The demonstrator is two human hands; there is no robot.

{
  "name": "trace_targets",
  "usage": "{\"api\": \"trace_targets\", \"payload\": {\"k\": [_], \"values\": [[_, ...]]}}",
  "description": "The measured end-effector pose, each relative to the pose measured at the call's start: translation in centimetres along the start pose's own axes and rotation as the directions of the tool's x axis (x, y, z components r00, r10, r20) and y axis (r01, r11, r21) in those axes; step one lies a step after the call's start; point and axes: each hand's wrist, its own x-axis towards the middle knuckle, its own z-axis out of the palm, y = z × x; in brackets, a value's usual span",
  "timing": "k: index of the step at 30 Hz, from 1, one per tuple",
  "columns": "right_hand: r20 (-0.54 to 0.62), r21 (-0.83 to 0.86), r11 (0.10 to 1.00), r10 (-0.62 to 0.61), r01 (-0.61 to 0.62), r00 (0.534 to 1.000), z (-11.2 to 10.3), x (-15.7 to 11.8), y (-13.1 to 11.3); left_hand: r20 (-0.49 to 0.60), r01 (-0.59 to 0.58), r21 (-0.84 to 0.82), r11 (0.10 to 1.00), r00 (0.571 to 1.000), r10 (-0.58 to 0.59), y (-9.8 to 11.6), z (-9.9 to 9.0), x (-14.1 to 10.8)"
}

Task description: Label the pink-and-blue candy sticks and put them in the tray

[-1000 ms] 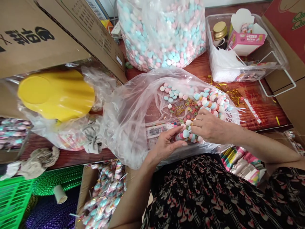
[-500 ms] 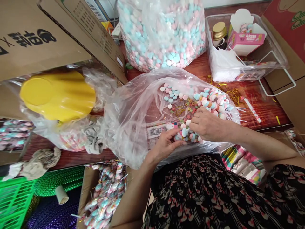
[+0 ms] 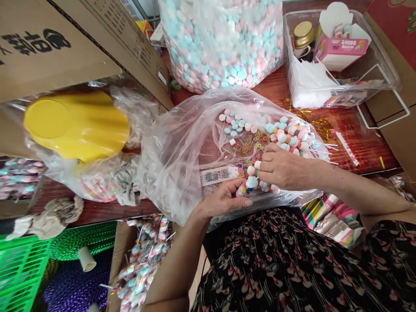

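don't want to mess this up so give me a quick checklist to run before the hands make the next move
1. Left hand on the candy cluster: ok, thumb and fingers around its left end.
2. Right hand gripping the cluster: cannot tell, its fingertips are partly hidden.
3. Loose candies nearby: ok, pink, blue and white ones lie beyond the hands.
4. Printed strip lying flat: ok, just beyond the left hand.
5. Plastic bag smooth: not ok, bunched up on the left.
6. Gold strips tidy: not ok, scattered.
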Motion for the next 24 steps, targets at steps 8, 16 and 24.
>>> {"api": "trace_targets", "payload": {"k": [8,16,24], "values": [[-0.017,-0.048,0.996,0.068,-0.069,0.998,0.6,0.8,-1.2,-0.176,-0.085,0.143,0.986,0.978,0.110,-1.0,0.9,1.2],[-0.015,-0.041,0.999,0.007,-0.008,1.000,0.3,0.1,-0.4,-0.156,-0.043,0.192,0.980,0.985,0.074,-0.8,0.6,0.3],[-0.078,-0.063,0.994,-0.094,0.089,0.992,0.5,-1.0,0.5,0.107,0.160,0.003,0.987,0.982,-0.159,-0.7,-0.5,-0.3]]}}
